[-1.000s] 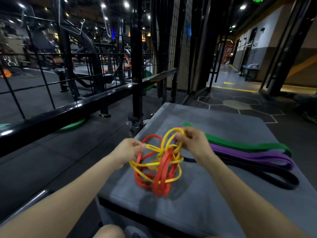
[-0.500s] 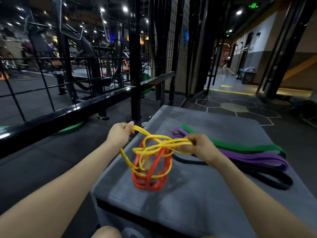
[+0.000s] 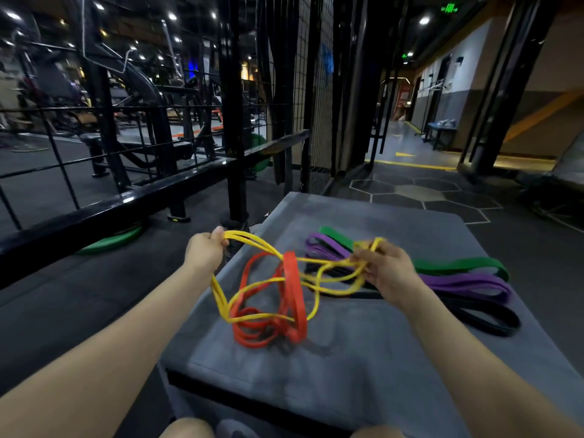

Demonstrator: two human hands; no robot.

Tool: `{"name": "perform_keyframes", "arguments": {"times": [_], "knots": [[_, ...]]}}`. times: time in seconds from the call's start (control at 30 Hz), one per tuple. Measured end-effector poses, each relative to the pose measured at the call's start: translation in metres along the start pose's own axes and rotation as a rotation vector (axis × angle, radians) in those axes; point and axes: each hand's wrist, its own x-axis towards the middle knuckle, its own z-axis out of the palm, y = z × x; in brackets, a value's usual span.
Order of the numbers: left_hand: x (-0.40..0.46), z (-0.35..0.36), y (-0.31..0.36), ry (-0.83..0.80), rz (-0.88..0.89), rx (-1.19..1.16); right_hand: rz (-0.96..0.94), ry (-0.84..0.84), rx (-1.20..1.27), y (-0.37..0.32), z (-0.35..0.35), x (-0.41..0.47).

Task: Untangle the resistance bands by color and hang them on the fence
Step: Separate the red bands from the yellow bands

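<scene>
A thin yellow band (image 3: 328,276) is stretched between both hands above the grey padded box (image 3: 363,368). My left hand (image 3: 205,251) grips its left loops over the box's left edge. My right hand (image 3: 384,270) pinches its right end. The yellow loops still thread through a red-orange band (image 3: 292,298), whose lower coils rest on the box. Green (image 3: 458,265), purple (image 3: 467,281) and black (image 3: 483,314) bands lie flat side by side on the box's right half, partly hidden by my right hand. The black fence rail (image 3: 126,200) runs along the left.
A black upright post (image 3: 235,121) stands just beyond the box's far left corner. A green weight plate (image 3: 110,241) lies on the floor under the rail. Gym machines stand behind the fence. A corridor with hexagon floor markings opens at the far right.
My hands have pulled further apart, stretching the yellow band wider. The red band has opened out and slid along the yellow loops. My right hand moved right, over the purple band.
</scene>
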Motion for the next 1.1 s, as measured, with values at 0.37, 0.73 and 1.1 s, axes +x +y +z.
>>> {"name": "perform_keyframes", "arguments": {"times": [0.37,0.73,1.1], "knots": [[-0.020,0.002,0.062,-0.286,0.298,-0.236,-0.205,-0.133,-1.324,-0.002,0.034,-0.009],[-0.025,0.002,0.132,-0.478,0.110,-0.756,-0.170,-0.494,-0.793,0.021,0.108,-0.010],[0.011,0.002,0.079,-0.268,-0.053,-0.560,-0.249,-0.353,-1.521,-0.050,0.080,0.010]]}}
